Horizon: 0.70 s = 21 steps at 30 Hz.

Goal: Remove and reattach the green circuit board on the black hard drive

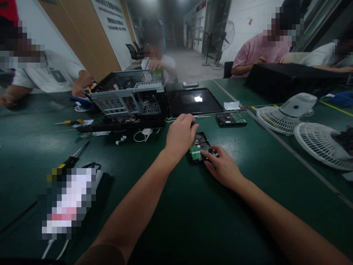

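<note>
A hard drive point(202, 139) with a green circuit board point(196, 153) lies on the green table in front of me. My left hand point(180, 134) is closed above the drive's left side. Something dark shows at its fingers, but I cannot make out what it holds. My right hand point(223, 165) grips the drive's near right edge, with the index finger reaching onto the circuit board. Farther back to the right, a second hard drive point(231, 119) lies with its board facing up.
An opened computer case point(128, 101) stands back left, beside a black panel point(193, 102). Screwdrivers point(72, 160) and a blurred-out device point(71, 200) lie left. White fan parts point(286, 110) and a black box point(292, 79) occupy the right. Several people sit around the table.
</note>
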Tool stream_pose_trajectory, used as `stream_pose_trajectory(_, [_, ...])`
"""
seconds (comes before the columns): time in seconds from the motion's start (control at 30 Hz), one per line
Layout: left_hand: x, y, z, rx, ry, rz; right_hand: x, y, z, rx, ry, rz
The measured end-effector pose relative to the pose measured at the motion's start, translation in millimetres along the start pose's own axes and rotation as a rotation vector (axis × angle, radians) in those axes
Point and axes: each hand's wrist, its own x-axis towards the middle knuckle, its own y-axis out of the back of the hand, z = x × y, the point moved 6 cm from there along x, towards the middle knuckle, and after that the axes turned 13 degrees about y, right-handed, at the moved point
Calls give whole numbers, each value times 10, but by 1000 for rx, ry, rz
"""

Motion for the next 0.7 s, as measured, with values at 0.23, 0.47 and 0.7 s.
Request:
stream_pose_trajectory(0.23, [-26, -18, -23, 3, -3, 15, 2, 1, -1, 4, -4, -4])
stream_pose_trajectory(0.47, [-37, -57, 9, -10, -18, -18, 0, 7, -5, -10, -3, -7])
stream_pose_trajectory(0.7, [-31, -35, 29, 26, 9, -61, 2, -10, -1, -19, -2, -24])
